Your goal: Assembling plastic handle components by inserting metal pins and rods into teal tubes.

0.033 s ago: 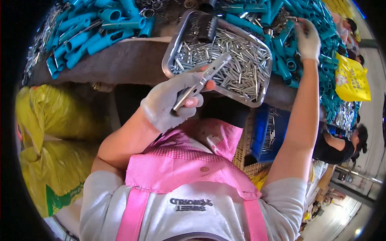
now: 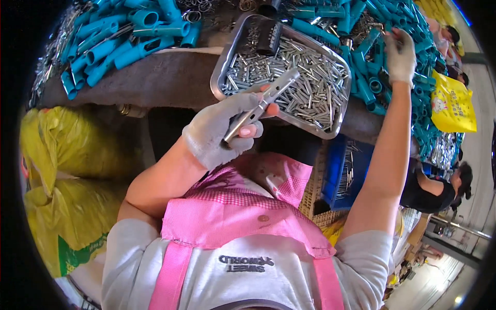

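Note:
My left hand (image 2: 222, 129), in a grey glove with bare fingertips, is closed around a slotted silver metal tube (image 2: 284, 82). The tube slants up and to the right above the near side of a metal tray (image 2: 217, 77). Inside the tray lie many short metal pins (image 2: 315, 93) and a black ribbed cylinder (image 2: 268, 39). My right hand (image 2: 401, 59), gloved the same way, reaches over the pile of teal plastic tubes (image 2: 364, 88) at the far right. Its fingers are curled together at the tips; what they hold is too small to make out.
More teal tubes (image 2: 103, 51) lie at the far left of the dark work surface (image 2: 150, 77). A yellow packet (image 2: 453, 103) rests on the right pile. Below the surface are a blue bin (image 2: 336, 178) and yellow sacks (image 2: 77, 217). A person (image 2: 434, 188) sits farther right.
My right hand has drawn back slightly, toward me and to the right, its fingers curling more. My left hand keeps the metal tube in nearly the same place.

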